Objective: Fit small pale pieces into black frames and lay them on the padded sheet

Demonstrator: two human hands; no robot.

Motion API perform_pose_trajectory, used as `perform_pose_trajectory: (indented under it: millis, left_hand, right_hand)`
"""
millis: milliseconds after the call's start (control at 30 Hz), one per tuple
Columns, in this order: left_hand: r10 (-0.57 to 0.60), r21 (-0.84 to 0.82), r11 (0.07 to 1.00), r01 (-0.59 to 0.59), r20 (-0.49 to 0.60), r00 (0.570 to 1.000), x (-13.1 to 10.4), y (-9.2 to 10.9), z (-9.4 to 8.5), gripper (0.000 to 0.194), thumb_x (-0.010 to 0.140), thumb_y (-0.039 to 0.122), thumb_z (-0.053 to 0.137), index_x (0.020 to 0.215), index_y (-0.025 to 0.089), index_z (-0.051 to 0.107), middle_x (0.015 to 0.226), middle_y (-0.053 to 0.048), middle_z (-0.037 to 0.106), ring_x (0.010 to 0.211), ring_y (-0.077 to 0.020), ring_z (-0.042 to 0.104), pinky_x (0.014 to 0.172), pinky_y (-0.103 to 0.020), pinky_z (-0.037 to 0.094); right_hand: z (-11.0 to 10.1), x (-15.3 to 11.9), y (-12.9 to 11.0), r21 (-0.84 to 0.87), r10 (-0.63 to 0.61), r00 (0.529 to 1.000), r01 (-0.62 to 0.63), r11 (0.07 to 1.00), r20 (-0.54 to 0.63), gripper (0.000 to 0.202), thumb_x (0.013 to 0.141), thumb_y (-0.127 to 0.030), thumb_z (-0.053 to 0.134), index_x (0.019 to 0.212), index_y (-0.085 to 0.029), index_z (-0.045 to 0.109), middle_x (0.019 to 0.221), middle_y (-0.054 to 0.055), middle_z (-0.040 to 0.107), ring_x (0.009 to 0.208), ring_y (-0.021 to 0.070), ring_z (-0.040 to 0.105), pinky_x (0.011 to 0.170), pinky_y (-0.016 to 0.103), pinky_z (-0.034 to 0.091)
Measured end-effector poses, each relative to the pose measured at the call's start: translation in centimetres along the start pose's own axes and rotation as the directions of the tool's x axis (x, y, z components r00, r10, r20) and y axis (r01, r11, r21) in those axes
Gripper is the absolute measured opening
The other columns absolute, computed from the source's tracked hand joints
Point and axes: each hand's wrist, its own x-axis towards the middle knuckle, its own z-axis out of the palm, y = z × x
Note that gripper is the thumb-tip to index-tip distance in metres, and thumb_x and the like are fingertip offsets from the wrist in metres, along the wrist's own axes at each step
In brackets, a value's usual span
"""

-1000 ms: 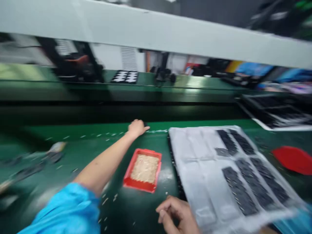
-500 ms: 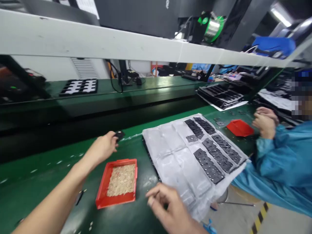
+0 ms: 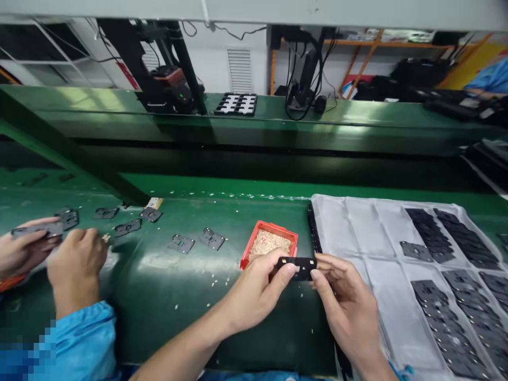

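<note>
Between my two hands is a small black plastic plate [image 3: 302,268] with little metallic spots on its face. My left hand [image 3: 264,288] is closed on its left end, thumb on the front. The right end sits between the thumb and fingers of my right hand [image 3: 349,304]. Just behind my left hand stands a red bin [image 3: 246,253] filled with tiny tan pieces. To the right of my right hand lies a white compartment tray [image 3: 397,296], where similar dark plates [image 3: 436,317] overlap in rows.
Loose dark plates [image 3: 212,239] and scattered tiny pieces lie on the green bench [image 3: 190,328]. At left, a co-worker's hands [image 3: 77,262] work with another plate. A slanted green post [image 3: 79,153] rises there. A white shelf beam [image 3: 254,13] crosses overhead.
My view has swung left. My left hand has brought the black plate back towards me, and my right hand, empty before, now grips it too. The co-worker's hands at left have come into view.
</note>
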Motion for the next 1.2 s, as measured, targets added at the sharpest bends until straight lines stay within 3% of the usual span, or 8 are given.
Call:
perform_pose_trajectory:
  millis: [100,233,400,667,933,1200]
  left_hand:
    - [-0.006,-0.077,0.997,0.004,-0.029,1.000,-0.8,-0.3,0.3,0.038,0.112,0.050,0.041,0.090,0.020,0.048,0.075,0.003,0.048,0.064,-0.0116,0.044,0.060,-0.025,0.037]
    - [-0.029,-0.170,0.985,0.023,-0.030,0.999,-1.2,-0.4,0.6,0.036,0.113,0.050,0.039,0.091,0.022,0.044,0.069,0.005,0.045,0.060,-0.0105,0.042,0.059,-0.024,0.035]
    - [-0.048,-0.249,0.968,0.038,-0.035,0.998,-1.4,-0.7,0.6,0.036,0.113,0.050,0.037,0.092,0.022,0.044,0.067,0.006,0.044,0.057,-0.0098,0.041,0.058,-0.025,0.035]
    - [-0.007,-0.234,0.972,-0.006,-0.053,0.999,-1.6,-0.3,0.4,0.036,0.114,0.048,0.034,0.090,0.022,0.043,0.067,0.005,0.044,0.059,-0.0113,0.041,0.059,-0.027,0.035]
    - [-0.021,-0.272,0.962,0.009,-0.039,0.999,-1.6,-0.9,0.6,0.038,0.113,0.052,0.034,0.092,0.022,0.043,0.067,0.005,0.045,0.059,-0.0106,0.043,0.058,-0.026,0.035]
    - [-0.100,-0.470,0.878,0.084,-0.008,0.995,-1.4,-1.8,1.5,0.040,0.111,0.057,0.039,0.094,0.021,0.043,0.065,0.008,0.039,0.055,-0.0077,0.036,0.052,-0.022,0.032]
  right_hand:
    - [0.4,-0.4,0.7,-0.128,-0.147,0.989,0.143,0.981,-0.027,0.026,0.098,-0.016,0.071,0.121,-0.027,0.072,0.104,0.003,0.079,0.088,0.0170,0.079,0.079,0.027,0.067]
    - [0.6,0.0,0.4,-0.261,-0.320,0.947,0.314,0.913,0.020,0.035,0.095,-0.003,0.070,0.121,-0.027,0.073,0.106,0.003,0.080,0.090,0.0173,0.078,0.084,0.029,0.067]
    - [0.9,0.7,-0.1,-0.276,-0.400,0.915,0.400,0.874,0.060,0.042,0.092,0.002,0.068,0.122,-0.027,0.074,0.106,0.003,0.081,0.091,0.0190,0.079,0.085,0.031,0.067]
    - [0.3,0.4,0.5,-0.259,-0.369,0.924,0.383,0.887,0.102,0.046,0.090,0.003,0.069,0.123,-0.027,0.076,0.108,0.005,0.082,0.095,0.0235,0.080,0.084,0.036,0.068]
    - [0.4,1.0,-0.2,-0.223,-0.336,0.932,0.360,0.906,0.139,0.035,0.091,0.003,0.068,0.114,-0.023,0.074,0.102,0.006,0.078,0.095,0.0201,0.078,0.077,0.028,0.065]
    - [0.4,1.3,-0.1,-0.211,-0.232,0.957,0.266,0.940,0.172,0.023,0.097,-0.004,0.065,0.110,-0.022,0.071,0.095,0.004,0.073,0.083,0.0154,0.073,0.070,0.023,0.061]
